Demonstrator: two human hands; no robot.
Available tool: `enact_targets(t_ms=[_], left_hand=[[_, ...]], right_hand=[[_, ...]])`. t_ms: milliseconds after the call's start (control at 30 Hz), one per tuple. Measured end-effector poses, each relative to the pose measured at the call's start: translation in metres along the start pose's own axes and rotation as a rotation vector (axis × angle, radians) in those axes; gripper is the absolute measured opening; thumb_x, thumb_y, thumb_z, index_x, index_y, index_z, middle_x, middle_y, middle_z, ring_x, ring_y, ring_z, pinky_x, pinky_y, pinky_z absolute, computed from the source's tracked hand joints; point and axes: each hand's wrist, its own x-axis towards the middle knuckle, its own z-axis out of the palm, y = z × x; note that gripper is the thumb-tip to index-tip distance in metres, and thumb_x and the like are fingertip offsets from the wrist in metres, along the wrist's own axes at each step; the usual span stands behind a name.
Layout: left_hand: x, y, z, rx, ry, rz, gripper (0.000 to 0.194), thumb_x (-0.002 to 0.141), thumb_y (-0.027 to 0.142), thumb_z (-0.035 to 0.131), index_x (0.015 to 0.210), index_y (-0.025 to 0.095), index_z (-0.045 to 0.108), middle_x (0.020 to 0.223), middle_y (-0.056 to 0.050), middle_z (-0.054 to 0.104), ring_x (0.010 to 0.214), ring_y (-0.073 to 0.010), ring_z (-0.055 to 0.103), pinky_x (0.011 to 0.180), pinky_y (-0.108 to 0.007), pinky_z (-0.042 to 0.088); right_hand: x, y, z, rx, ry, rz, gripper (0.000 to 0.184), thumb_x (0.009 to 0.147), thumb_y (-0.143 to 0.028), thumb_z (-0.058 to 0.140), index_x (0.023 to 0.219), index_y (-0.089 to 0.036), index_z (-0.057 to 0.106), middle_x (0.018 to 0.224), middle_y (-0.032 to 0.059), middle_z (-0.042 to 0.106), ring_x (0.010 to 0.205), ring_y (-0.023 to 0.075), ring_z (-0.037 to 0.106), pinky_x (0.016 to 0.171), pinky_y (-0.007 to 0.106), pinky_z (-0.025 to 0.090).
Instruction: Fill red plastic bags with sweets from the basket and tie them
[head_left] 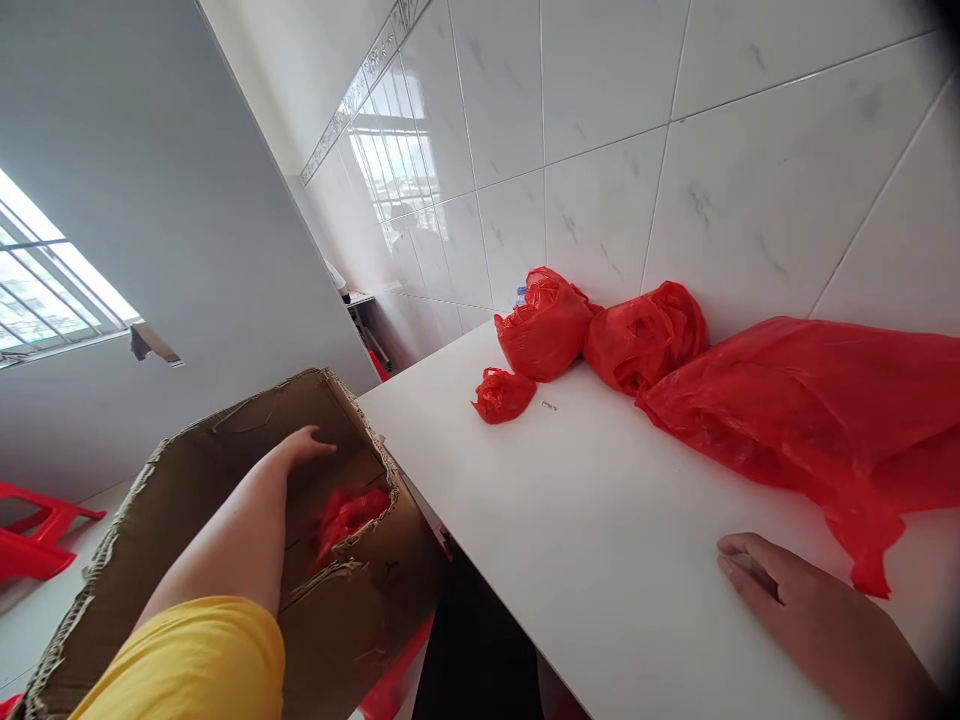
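The left hand (304, 447) reaches open, holding nothing, into the torn cardboard box (225, 530) beside the white counter (570, 540), just above a red bag (346, 515) lying inside. The right hand (810, 615) rests flat and empty on the counter, near the big red bag (810, 410).

Your left hand (304, 445) reaches forward and down, arm fully stretched, yellow sleeve at the shoulder, fingers loosely extended, holding nothing visible. Your right hand (787, 600) lies flat, palm down, fingers pointing left, empty, wrist low right.
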Motion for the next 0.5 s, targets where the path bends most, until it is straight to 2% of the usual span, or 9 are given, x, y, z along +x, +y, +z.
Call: enact_targets(t_ms=[100,167,233,300,400,500], left_hand=[[0.017,0.031,-0.024,-0.025,0.109,0.032,0.063,0.081,0.035,0.055,0.130,0.002,0.037,0.129,-0.025,0.048,0.115,-0.0339,0.050,0.089,-0.039,0.043],[0.024,0.061,-0.036,-0.041,0.158,0.101,0.063,0.083,0.038,0.050,0.134,0.005,0.032,0.134,-0.022,0.044,0.121,-0.0324,0.045,0.095,-0.039,0.038],[0.026,0.098,-0.041,-0.052,0.150,0.212,0.061,0.083,0.040,0.049,0.134,0.011,0.034,0.136,-0.017,0.043,0.123,-0.0293,0.042,0.097,-0.036,0.037],[0.024,0.140,-0.037,-0.059,0.086,0.354,0.060,0.081,0.041,0.052,0.133,0.016,0.038,0.138,-0.012,0.043,0.123,-0.0266,0.043,0.096,-0.032,0.037],[0.009,0.204,-0.018,-0.048,-0.076,0.528,0.067,0.076,0.051,0.057,0.133,0.021,0.040,0.137,-0.010,0.045,0.114,-0.0257,0.051,0.089,-0.030,0.043],[-0.015,0.257,0.006,-0.033,-0.203,0.654,0.072,0.079,0.057,0.052,0.140,0.025,0.029,0.138,-0.011,0.043,0.114,-0.0252,0.051,0.088,-0.031,0.044]], right_hand=[[0.000,-0.002,-0.002,0.008,-0.009,0.011,0.034,0.077,-0.054,0.045,0.097,-0.031,0.060,0.102,0.0009,0.068,0.084,0.0226,0.064,0.063,0.032,0.048],[0.000,-0.003,-0.003,0.009,-0.029,0.026,0.033,0.078,-0.054,0.044,0.096,-0.031,0.059,0.102,-0.0004,0.067,0.084,0.0220,0.064,0.063,0.031,0.048],[0.000,-0.004,-0.004,0.017,-0.047,0.034,0.032,0.078,-0.054,0.044,0.095,-0.032,0.059,0.102,-0.0008,0.067,0.083,0.0216,0.064,0.062,0.031,0.048],[0.000,-0.004,-0.006,0.029,-0.049,0.034,0.031,0.079,-0.054,0.044,0.095,-0.031,0.059,0.101,0.0000,0.067,0.082,0.0218,0.064,0.062,0.030,0.048],[-0.002,-0.007,-0.008,0.045,-0.039,0.027,0.031,0.079,-0.052,0.044,0.093,-0.030,0.060,0.098,0.0018,0.068,0.081,0.0224,0.065,0.062,0.030,0.048],[-0.004,-0.012,-0.012,0.055,-0.051,0.021,0.027,0.080,-0.050,0.042,0.089,-0.030,0.059,0.093,0.0013,0.068,0.077,0.0212,0.064,0.061,0.029,0.048]])
